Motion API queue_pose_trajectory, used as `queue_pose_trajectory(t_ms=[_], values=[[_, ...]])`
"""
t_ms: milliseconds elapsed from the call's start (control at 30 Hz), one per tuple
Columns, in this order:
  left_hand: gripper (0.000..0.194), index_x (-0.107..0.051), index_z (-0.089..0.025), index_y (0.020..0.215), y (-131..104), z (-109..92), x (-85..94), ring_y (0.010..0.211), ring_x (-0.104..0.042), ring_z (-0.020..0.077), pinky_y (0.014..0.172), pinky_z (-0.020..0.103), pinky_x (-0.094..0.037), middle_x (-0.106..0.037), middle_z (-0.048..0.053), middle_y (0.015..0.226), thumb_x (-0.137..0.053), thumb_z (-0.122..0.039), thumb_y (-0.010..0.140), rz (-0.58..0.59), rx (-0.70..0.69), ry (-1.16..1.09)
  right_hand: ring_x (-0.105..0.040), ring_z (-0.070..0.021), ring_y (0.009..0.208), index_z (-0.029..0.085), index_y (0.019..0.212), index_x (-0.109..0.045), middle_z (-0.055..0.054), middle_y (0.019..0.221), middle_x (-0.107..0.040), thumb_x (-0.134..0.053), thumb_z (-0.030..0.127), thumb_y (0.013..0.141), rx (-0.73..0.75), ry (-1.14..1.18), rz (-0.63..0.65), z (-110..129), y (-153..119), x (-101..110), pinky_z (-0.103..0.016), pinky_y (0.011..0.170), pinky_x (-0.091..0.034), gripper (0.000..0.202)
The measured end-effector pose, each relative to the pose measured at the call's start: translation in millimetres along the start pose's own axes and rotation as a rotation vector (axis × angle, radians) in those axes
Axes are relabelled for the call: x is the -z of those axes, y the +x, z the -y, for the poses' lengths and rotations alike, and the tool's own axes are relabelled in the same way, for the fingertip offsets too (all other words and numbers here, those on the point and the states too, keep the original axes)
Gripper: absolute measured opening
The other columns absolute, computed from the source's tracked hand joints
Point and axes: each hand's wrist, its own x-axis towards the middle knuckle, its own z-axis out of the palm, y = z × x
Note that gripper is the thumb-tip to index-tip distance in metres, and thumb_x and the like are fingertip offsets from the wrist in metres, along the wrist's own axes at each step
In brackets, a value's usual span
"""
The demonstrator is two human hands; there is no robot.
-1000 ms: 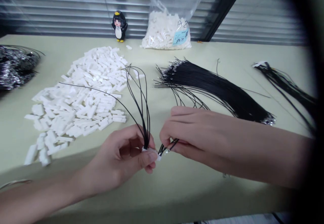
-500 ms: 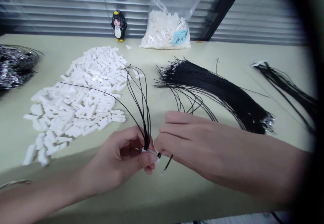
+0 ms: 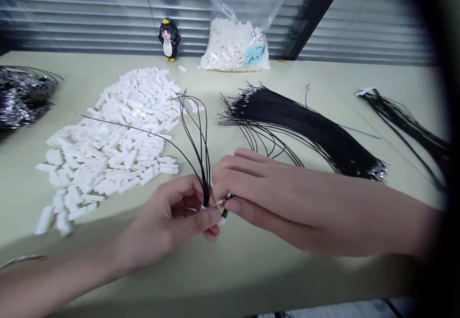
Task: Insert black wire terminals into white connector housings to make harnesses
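My left hand [image 3: 176,222] pinches a small white connector housing [image 3: 223,221] between thumb and fingers. Several thin black wires [image 3: 205,184] rise from the housing and loop above it, and one long wire strays to the left over the white pile. Close against it, my right hand [image 3: 262,188] is closed on a black wire [image 3: 228,197], whose silvery end lies right by the housing. Whether that end touches the housing I cannot tell. My fingers cover most of the housing.
Loose white connector housings [image 3: 118,136] lie heaped on the table [image 3: 251,279] at left. A bundle of black wires [image 3: 305,126] is at right, with a tied wire bunch [image 3: 402,121] beyond. A plastic bag of housings [image 3: 233,45] and a penguin figurine [image 3: 168,40] stand behind. More wires [image 3: 25,97] lie far left.
My right hand has turned and moved slightly left to the housing. The wire end that hung below it is now up beside the housing. My left hand stays nearly still.
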Motion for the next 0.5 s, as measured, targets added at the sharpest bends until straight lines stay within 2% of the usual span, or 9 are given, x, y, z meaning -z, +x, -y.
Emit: queue_pose_trajectory(t_ms=[67, 133, 200, 233, 300, 333, 433, 500], values=[[0.016, -0.051, -0.014, 0.080, 0, -1, 0.0, 0.065, -0.063, 0.0087, 0.063, 0.019, -0.053, -0.061, -0.002, 0.069, -0.063, -0.024, 0.082, 0.005, -0.003, 0.005, -0.044, -0.0065, 0.101, 0.020, 0.098, -0.051, 0.003, 0.104, -0.054, -0.029, 0.018, 0.094, 0.022, -0.049, -0.047, 0, -1, 2, -0.022, 0.092, -0.036, 0.022], [0.015, -0.051, -0.014, 0.081, 0, -2, -0.1, 0.065, -0.062, 0.0086, 0.063, 0.020, -0.053, -0.061, -0.002, 0.070, -0.063, -0.023, 0.082, 0.017, -0.005, 0.006, -0.043, -0.0071, 0.105, 0.021, 0.102, -0.051, 0.003, 0.107, -0.054, -0.034, 0.011, 0.090, 0.041, -0.175, -0.221, 1, -1, 0, -0.020, 0.091, -0.036, 0.023], [0.014, -0.052, -0.014, 0.081, 1, -2, -0.3, 0.065, -0.062, 0.0086, 0.062, 0.019, -0.052, -0.061, -0.002, 0.070, -0.063, -0.022, 0.082, 0.018, 0.005, 0.012, -0.048, -0.0046, 0.094, 0.026, 0.111, -0.048, 0.005, 0.103, -0.056, -0.035, 0.009, 0.089, 0.020, -0.233, -0.373, 4, -1, -4, -0.017, 0.082, -0.039, 0.030], [0.013, -0.052, -0.014, 0.080, 1, -2, -0.4, 0.065, -0.063, 0.0086, 0.061, 0.018, -0.052, -0.061, -0.002, 0.069, -0.063, -0.022, 0.082, 0.014, 0.009, 0.018, -0.050, -0.0027, 0.084, 0.029, 0.116, -0.045, 0.007, 0.099, -0.057, -0.034, 0.011, 0.090, -0.003, -0.220, -0.395, 6, -1, -6, -0.015, 0.075, -0.039, 0.033], [0.014, -0.052, -0.014, 0.077, 2, -3, -0.2, 0.063, -0.062, 0.0084, 0.059, 0.016, -0.051, -0.061, -0.002, 0.067, -0.064, -0.021, 0.081, 0.004, 0.006, 0.034, -0.049, -0.0009, 0.070, 0.031, 0.121, -0.038, 0.009, 0.092, -0.059, -0.034, 0.016, 0.091, -0.043, -0.135, -0.347, 11, 0, -10, -0.013, 0.064, -0.038, 0.034], [0.015, -0.052, -0.013, 0.076, 2, -4, 0.0, 0.063, -0.062, 0.0084, 0.058, 0.016, -0.051, -0.061, -0.002, 0.065, -0.064, -0.020, 0.081, 0.003, 0.001, 0.043, -0.049, -0.0013, 0.069, 0.029, 0.120, -0.039, 0.009, 0.089, -0.059, -0.036, 0.017, 0.091, -0.043, -0.101, -0.313, 13, 1, -12, -0.013, 0.062, -0.037, 0.032], [0.015, -0.052, -0.013, 0.075, 2, -3, 0.9, 0.064, -0.062, 0.0087, 0.060, 0.017, -0.051, -0.061, -0.001, 0.066, -0.063, -0.021, 0.082, 0.004, -0.006, 0.054, -0.046, -0.0041, 0.071, 0.019, 0.103, -0.045, 0.006, 0.081, -0.057, -0.040, 0.018, 0.089, -0.018, -0.092, -0.260, 14, 3, -14, -0.015, 0.062, -0.034, 0.015], [0.014, -0.053, -0.013, 0.081, 2, -2, 1.0, 0.066, -0.062, 0.0095, 0.062, 0.019, -0.052, -0.062, 0.000, 0.070, -0.063, -0.023, 0.082, 0.006, 0.004, 0.041, -0.042, -0.0049, 0.068, 0.017, 0.096, -0.043, 0.005, 0.075, -0.054, -0.040, 0.010, 0.086, -0.041, -0.094, -0.225, 11, 3, -15, -0.016, 0.060, -0.031, 0.012]])
